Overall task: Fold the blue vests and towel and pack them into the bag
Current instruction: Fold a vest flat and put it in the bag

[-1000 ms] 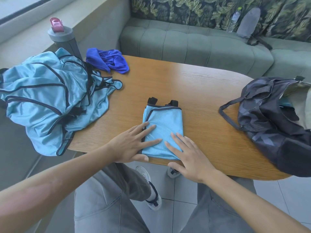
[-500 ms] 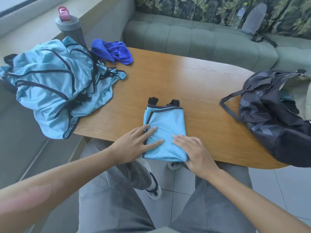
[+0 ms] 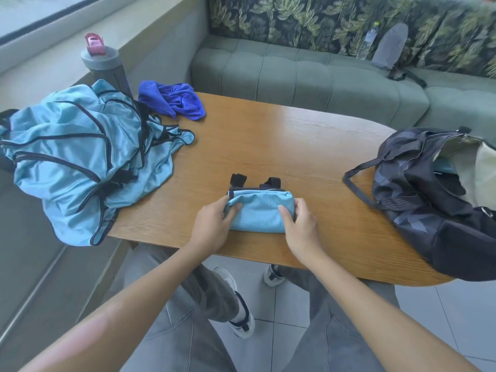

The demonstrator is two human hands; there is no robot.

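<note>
**A:** ok so what changed here? a second ago the folded vest (image 3: 257, 213) was a tall rectangle flat on the desk (image 3: 295, 146), with both palms pressing it. now it's half that height, doubled over toward 12 o'clock, black straps poking out at the far edge

**B:** yeah, and the grip is different too. left hand (image 3: 212, 224) has its fingers curled round the vest's 9 o'clock end, right hand (image 3: 300, 224) pinches the 3 o'clock end, thumb on top. no flat palms any more, both hands are closed on the cloth

**A:** so the person is done folding this one?

**B:** looks like it to me. the bundle sits near the desk's 6 o'clock edge, and held at both ends like that it reads as ready to lift. the bag (image 3: 434, 200) is at 3 o'clock with its mouth open, something light blue already showing inside

**A:** plenty left though

**B:** yep. the pile of vests (image 3: 80, 157) at 9 o'clock is a crumpled heap hanging off the desk edge, and the towel (image 3: 174, 100) is bunched up around 11 o'clock beside a grey bottle (image 3: 104, 63). slippery fabric, so the fold could spring open on the way over if the grip slackens
</note>
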